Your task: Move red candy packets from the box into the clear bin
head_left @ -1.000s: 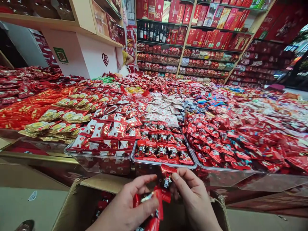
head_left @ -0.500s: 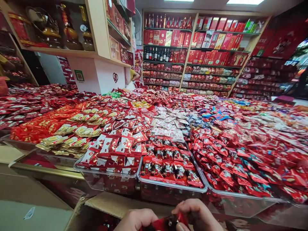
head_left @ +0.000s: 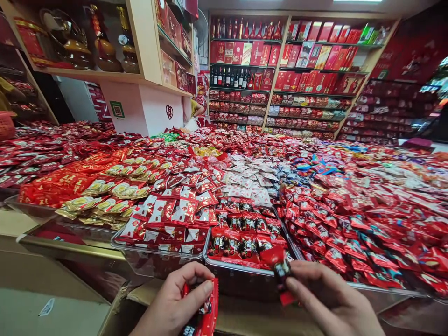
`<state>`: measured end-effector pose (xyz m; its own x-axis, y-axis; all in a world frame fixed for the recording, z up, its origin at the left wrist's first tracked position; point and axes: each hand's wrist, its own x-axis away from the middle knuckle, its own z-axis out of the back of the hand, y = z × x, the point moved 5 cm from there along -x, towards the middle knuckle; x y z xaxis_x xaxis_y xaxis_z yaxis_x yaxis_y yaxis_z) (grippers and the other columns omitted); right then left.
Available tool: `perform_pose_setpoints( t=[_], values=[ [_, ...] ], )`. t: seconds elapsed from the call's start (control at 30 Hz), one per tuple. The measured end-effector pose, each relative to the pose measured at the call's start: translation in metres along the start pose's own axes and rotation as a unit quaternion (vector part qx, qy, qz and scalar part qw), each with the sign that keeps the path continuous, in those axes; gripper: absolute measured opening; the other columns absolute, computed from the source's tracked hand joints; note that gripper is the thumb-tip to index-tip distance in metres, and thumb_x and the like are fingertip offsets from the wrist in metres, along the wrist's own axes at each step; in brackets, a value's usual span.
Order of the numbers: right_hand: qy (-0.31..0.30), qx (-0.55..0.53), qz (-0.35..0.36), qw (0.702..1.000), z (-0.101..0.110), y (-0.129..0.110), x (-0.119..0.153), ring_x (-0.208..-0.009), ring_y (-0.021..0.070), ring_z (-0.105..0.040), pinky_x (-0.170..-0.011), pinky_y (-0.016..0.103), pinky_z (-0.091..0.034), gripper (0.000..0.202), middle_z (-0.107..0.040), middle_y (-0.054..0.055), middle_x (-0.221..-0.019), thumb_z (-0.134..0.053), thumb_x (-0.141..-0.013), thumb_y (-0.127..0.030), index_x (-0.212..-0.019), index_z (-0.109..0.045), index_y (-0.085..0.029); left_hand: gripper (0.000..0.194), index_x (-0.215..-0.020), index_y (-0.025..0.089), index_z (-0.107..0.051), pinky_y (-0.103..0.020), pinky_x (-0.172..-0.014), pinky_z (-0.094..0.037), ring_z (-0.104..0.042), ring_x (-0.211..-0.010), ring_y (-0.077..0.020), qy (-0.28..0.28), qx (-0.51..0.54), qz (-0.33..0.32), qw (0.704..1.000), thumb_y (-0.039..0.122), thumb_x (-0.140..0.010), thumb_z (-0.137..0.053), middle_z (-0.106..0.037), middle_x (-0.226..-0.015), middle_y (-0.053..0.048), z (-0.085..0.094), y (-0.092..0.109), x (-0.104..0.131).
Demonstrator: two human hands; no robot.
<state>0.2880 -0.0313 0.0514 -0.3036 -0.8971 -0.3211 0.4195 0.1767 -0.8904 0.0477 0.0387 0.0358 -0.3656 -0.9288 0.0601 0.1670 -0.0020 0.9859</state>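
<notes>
Right hand [head_left: 332, 298] fingers pinch one sweet [head_left: 282, 270] just over the tray [head_left: 245, 269]; left hand [head_left: 175, 303] fingers clamp several sweets [head_left: 205, 312], seemingly as stock.

— What sort of place is this?
— A sweet shop: clear plastic trays [head_left: 245, 269] heaped with red-wrapped candies [head_left: 350, 224] cover the near counter, and far wooden wall shelves [head_left: 276, 70] carry red gift boxes [head_left: 315, 81] and dark bottles [head_left: 231, 77].
</notes>
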Motion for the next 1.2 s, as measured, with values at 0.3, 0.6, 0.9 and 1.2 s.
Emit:
perform_pose_setpoints(
  t=[0.3, 0.6, 0.9, 1.2],
  values=[
    [0.036, 0.257, 0.070, 0.963, -0.009, -0.003, -0.031, -0.064, 0.0187, -0.066, -0.061, 0.026, -0.048, 0.023, -0.071, 0.003, -0.073, -0.053, -0.083, -0.041, -0.076, -0.064, -0.022, 0.034, -0.076, 0.016, -0.062, -0.021, -0.053, -0.031, -0.036, -0.056, -0.0112, -0.026, 0.059, 0.039, 0.997, 0.049, -0.070, -0.067, -0.046, -0.058, 0.007, -0.002, -0.012, 0.003],
    [0.003, 0.324, 0.082, 0.942, -0.014, -0.004, -0.026, -0.053, 0.0144, -0.057, -0.054, 0.025, -0.039, 0.026, -0.064, 0.000, -0.064, -0.048, -0.088, -0.038, -0.071, -0.057, -0.021, 0.030, -0.080, 0.017, -0.062, -0.022, -0.054, -0.033, -0.038, -0.058, -0.0120, -0.039, 0.018, 0.034, 0.999, 0.046, -0.075, -0.063, -0.045, -0.060, 0.006, -0.003, -0.013, 0.004],
    [0.004, 0.288, 0.114, 0.951, -0.017, -0.007, -0.024, -0.074, 0.0176, -0.061, -0.066, 0.028, -0.042, 0.024, -0.063, 0.003, -0.080, -0.047, -0.090, -0.035, -0.072, -0.055, -0.021, 0.032, -0.085, 0.018, -0.059, -0.023, -0.056, -0.034, -0.038, -0.060, -0.0128, -0.077, -0.003, 0.040, 0.996, 0.049, -0.078, -0.059, -0.044, -0.063, 0.006, -0.002, -0.019, 0.002],
    [0.017, 0.284, 0.181, 0.941, -0.014, -0.012, -0.019, -0.084, 0.0178, -0.061, -0.072, 0.029, -0.048, 0.011, -0.061, 0.006, -0.091, -0.053, -0.087, -0.031, -0.087, -0.058, -0.021, 0.032, -0.087, 0.019, -0.059, -0.026, -0.057, -0.035, -0.042, -0.060, -0.0145, -0.080, -0.021, 0.041, 0.996, 0.050, -0.079, -0.057, -0.046, -0.063, 0.005, -0.004, -0.021, 0.003]
  ],
)
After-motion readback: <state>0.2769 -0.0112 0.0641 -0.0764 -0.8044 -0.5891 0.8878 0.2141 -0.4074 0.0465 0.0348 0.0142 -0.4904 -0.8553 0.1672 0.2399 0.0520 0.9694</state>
